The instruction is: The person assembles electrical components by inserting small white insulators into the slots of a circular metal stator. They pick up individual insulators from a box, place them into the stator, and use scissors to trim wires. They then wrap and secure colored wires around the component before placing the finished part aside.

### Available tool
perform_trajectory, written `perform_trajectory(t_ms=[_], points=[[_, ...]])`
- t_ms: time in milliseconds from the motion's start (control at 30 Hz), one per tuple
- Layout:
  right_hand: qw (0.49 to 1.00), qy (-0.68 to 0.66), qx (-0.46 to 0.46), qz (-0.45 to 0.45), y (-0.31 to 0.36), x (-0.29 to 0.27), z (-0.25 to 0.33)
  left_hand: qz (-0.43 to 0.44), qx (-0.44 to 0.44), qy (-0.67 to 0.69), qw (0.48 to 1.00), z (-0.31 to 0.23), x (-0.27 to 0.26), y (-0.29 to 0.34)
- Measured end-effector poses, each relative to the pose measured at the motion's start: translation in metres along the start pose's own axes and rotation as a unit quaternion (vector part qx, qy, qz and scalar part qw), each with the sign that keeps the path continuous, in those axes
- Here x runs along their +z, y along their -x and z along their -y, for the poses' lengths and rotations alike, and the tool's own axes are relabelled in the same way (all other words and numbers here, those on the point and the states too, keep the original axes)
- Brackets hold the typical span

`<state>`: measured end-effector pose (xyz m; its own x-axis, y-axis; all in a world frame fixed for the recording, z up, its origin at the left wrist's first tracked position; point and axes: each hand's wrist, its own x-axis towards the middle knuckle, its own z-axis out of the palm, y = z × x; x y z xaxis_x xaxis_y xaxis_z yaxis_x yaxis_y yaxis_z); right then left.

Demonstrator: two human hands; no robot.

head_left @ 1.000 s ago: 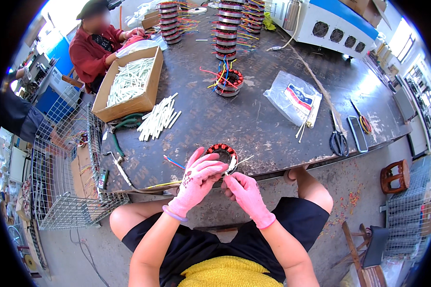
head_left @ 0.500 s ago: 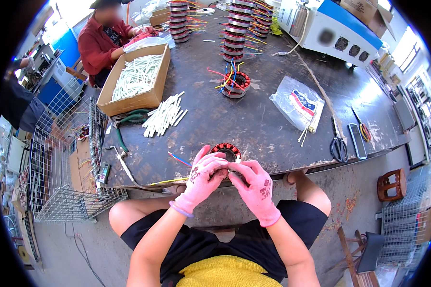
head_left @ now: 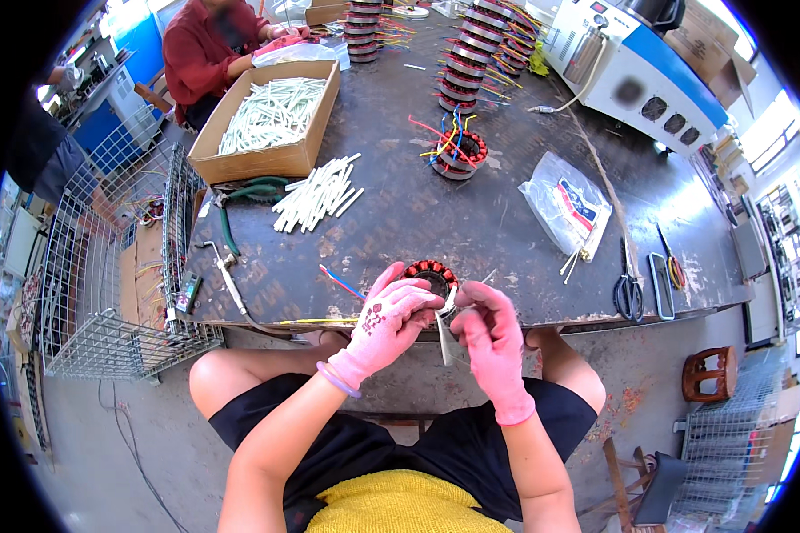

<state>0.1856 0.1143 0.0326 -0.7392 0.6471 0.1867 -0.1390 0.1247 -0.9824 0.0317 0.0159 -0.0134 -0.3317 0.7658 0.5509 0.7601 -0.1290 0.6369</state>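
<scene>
A motor stator [head_left: 430,274] with red-and-black windings sits by the table's near edge. My left hand [head_left: 389,318], in a pink glove, is closed at its near left side, fingertips at the near rim. A white sleeve-like strip [head_left: 445,339] hangs below those fingertips. Blue and red wires [head_left: 340,282] stick out left of the stator, and a yellow wire [head_left: 320,321] runs along the table edge. My right hand [head_left: 493,346], also gloved, is just right of the stator with fingers curled together; what they pinch is too small to make out.
White sleeves [head_left: 318,194] lie loose beside a cardboard box [head_left: 267,164] filled with more. Green-handled pliers [head_left: 231,218], scissors [head_left: 629,295] and a plastic bag [head_left: 564,200] lie around. Another wired stator [head_left: 458,160] stands before stator stacks [head_left: 468,62]. A co-worker [head_left: 206,58] sits far left.
My right hand has drawn right, away from my left fingertips, and the white strip between them now shows. My left hand stays at the stator. The whole view has shifted slightly.
</scene>
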Motion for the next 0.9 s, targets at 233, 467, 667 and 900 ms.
perform_trajectory(t_ms=[233,467,667,900], points=[[0.981,0.132,-0.142,0.018,-0.01,0.007,-0.034,0.027,0.042,0.0,0.999,0.008,-0.003,0.003],[0.976,-0.164,0.132,-0.057,0.025,0.028,-0.041,0.018,0.049,-0.108,0.993,0.01,0.006,0.008],[0.995,0.099,0.023,0.001,-0.034,0.024,-0.016,0.042,0.085,-0.106,0.99,0.008,-0.001,0.001],[0.993,0.092,0.062,0.038,-0.064,0.018,-0.026,0.058,0.102,-0.075,0.99,0.001,-0.005,-0.012]])
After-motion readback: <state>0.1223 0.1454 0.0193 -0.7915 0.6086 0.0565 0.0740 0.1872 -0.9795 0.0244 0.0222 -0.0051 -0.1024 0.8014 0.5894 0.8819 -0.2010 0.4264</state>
